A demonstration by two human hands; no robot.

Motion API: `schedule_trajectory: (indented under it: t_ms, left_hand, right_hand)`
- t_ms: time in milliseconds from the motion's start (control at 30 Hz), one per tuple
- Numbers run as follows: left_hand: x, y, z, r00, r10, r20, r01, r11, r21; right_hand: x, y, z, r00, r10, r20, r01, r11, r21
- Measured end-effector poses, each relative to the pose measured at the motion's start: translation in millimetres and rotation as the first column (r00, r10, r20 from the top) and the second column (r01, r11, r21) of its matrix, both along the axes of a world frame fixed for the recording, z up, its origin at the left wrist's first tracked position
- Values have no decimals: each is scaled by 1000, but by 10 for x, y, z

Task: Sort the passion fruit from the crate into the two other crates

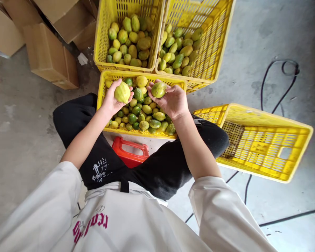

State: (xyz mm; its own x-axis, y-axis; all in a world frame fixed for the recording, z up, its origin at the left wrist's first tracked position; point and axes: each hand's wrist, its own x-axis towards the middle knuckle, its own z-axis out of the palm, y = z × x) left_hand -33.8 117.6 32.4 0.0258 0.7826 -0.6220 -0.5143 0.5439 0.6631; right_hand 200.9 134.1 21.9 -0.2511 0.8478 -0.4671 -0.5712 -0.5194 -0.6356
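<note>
My left hand point(114, 96) is curled round a pale yellow lemon point(122, 92), held above the left part of the near yellow crate point(102, 94). On the fingers of my right hand point(173, 99), palm up, rests a greener, mottled lemon point(159, 90). Both hands are over the crate, apart from each other. Below them, many green and yellow lemons point(147, 109) fill the crate between my knees.
Two yellow crates with lemons, one at the far left point(101, 45) and one at the far right point(212, 49), adjoin the near crate. Another yellow crate point(262, 147) lies on the right. Cardboard boxes point(48, 56) stand at upper left. A red stool point(131, 160) and black cables point(262, 84) also show.
</note>
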Motion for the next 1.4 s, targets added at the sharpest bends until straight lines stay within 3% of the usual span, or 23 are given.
schedule_trajectory:
  t_ms: [100,200,400,633,733,1100,1267,1400]
  left_hand:
    - [64,13,47,987,67,147,-66,998,-12]
    - [136,24,113,979,25,201,-26,1000,2]
    - [274,-13,180,989,-78,122,76,997,15]
    - [270,-9,194,990,16,139,-15,1000,-11]
    - [259,16,161,988,1,154,3,1000,-28]
    - [152,42,109,980,-25,200,39,997,-68]
    - [173,32,54,985,-40,168,54,996,-77]
    - [213,16,46,995,19,98,-12,998,-67]
  right_hand:
    - [-25,-19,-25,998,28,62,-31,999,41]
    - [-22,-2,-83,991,-4,132,4,1000,-1]
    - [49,48,-156,992,-49,118,53,998,-32]
    - [30,-12,9,1000,14,16,-15,997,75]
    - [-5,-31,56,999,52,-4,-51,993,103]
    - [5,-51,-137,993,101,66,-102,995,15]
    - [-26,-42,-117,995,89,38,-91,994,52]
    - [-29,-35,-52,998,34,52,-38,997,64]
